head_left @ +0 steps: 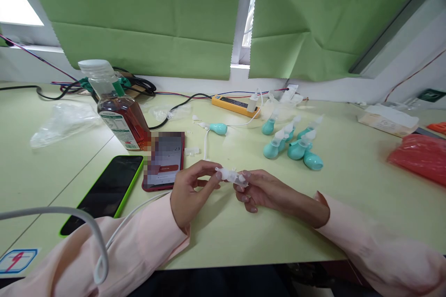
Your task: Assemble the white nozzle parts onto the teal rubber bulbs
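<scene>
Between my two hands, just above the table, is a small white and clear plastic nozzle piece [228, 175]. My left hand [195, 190] pinches its white end between thumb and fingers. The clear end sits in the fingertips of my right hand [263, 190]. Beyond them, one teal squeeze bulb [218, 128] with a white tip lies on its side. Further right stands a group of several teal bulbs [297, 149], most with pale translucent tips. A small clear plastic part [192, 151] rests beside the red-cased phone.
On the left are a green-edged phone [108, 190], a red-cased phone [163, 162] and a tall bottle of amber liquid [121, 118]. A yellow power strip [233, 106] lies at the back. A red plastic packet [418, 158] is far right. A white cable [135, 209] crosses my left sleeve.
</scene>
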The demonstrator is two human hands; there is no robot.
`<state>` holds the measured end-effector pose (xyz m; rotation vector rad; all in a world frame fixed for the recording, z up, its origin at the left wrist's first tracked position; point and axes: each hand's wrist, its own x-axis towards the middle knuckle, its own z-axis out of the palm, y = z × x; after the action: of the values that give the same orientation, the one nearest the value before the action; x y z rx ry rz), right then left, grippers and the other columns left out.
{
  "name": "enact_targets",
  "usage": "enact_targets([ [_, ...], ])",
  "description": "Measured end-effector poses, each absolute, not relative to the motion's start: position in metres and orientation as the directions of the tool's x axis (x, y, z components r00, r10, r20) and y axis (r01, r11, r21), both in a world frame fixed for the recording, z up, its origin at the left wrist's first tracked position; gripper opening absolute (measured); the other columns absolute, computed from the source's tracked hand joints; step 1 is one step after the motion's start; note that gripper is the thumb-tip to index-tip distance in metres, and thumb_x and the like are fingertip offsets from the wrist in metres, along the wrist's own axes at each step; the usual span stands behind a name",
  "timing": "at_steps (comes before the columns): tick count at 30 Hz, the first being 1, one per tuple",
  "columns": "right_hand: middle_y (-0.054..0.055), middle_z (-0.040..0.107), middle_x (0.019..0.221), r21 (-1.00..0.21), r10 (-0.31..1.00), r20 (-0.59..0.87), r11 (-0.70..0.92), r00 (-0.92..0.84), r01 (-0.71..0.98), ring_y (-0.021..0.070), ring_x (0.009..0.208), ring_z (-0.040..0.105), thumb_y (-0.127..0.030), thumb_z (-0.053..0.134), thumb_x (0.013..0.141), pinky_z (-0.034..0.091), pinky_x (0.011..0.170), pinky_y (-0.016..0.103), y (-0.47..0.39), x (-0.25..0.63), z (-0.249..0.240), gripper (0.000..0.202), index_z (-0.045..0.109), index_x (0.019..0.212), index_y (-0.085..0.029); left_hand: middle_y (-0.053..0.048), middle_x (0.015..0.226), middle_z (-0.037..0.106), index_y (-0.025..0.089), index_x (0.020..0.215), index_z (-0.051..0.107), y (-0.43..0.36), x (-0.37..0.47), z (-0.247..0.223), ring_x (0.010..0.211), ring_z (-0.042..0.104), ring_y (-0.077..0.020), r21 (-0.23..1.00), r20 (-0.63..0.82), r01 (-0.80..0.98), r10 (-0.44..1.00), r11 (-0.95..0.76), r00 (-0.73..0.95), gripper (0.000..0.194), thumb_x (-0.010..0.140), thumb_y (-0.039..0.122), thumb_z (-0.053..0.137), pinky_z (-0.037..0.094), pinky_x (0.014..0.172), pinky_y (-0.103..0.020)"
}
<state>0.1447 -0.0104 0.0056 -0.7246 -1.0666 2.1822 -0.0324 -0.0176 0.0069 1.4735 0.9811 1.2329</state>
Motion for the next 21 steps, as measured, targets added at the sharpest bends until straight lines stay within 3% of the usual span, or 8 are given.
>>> enact_targets([
  [5, -0.001, 0.039, 0.061, -0.827, 0.735, -0.223, -0.491, -0.640, -0.275, 0.0052, 0.049, 0.037, -0.036, 0.044, 0.081, 0.028, 0.039, 0.017, -0.0080, 0.1465, 0.0043, 0.028, 0.054, 0.073, -0.012, -0.001, 0.074, 0.062, 0.016, 0.081, 0.057, -0.0145, -0.0332, 0.0067, 0.067, 0.058, -0.0123, 0.980, 0.199, -0.020, 0.968, -0.198, 0.155, 0.012, 0.072, 0.024, 0.056, 0.050, 0.059, -0.022],
  [12, 0.001, 0.049, 0.061, -0.955, 0.880, -0.110, -0.222, -0.462, -0.196, 0.0067, 0.050, 0.043, -0.033, 0.054, 0.075, 0.035, 0.041, 0.020, -0.0071, 0.1472, 0.0088, 0.024, 0.061, 0.084, -0.012, -0.003, 0.066, 0.065, 0.014, 0.078, 0.055, -0.0100, -0.0339, 0.0100, 0.066, 0.061, -0.0152, 0.988, 0.016, -0.156, 0.982, 0.013, 0.187, 0.015, 0.070, 0.026, 0.059, 0.051, 0.061, -0.026],
  [17, 0.000, 0.055, 0.061, -0.996, 0.958, -0.074, -0.085, -0.275, -0.028, 0.0059, 0.046, 0.047, -0.025, 0.068, 0.060, 0.041, 0.044, 0.022, -0.0079, 0.1462, 0.0113, 0.026, 0.064, 0.082, -0.013, -0.004, 0.068, 0.067, 0.014, 0.077, 0.053, -0.0115, -0.0345, 0.0090, 0.069, 0.063, -0.0170, 0.976, -0.022, -0.207, 0.971, 0.073, 0.238, 0.014, 0.071, 0.026, 0.058, 0.050, 0.062, -0.026],
  [21, 0.001, 0.059, 0.068, -0.999, 0.968, -0.053, -0.055, -0.246, -0.001, 0.0071, 0.051, 0.051, -0.020, 0.073, 0.051, 0.044, 0.046, 0.021, -0.0067, 0.1467, 0.0104, 0.026, 0.066, 0.075, -0.014, -0.004, 0.065, 0.065, 0.014, 0.075, 0.052, -0.0115, -0.0340, 0.0088, 0.068, 0.063, -0.0175, 0.977, -0.025, -0.201, 0.970, 0.076, 0.242, 0.014, 0.070, 0.026, 0.059, 0.050, 0.061, -0.026],
])
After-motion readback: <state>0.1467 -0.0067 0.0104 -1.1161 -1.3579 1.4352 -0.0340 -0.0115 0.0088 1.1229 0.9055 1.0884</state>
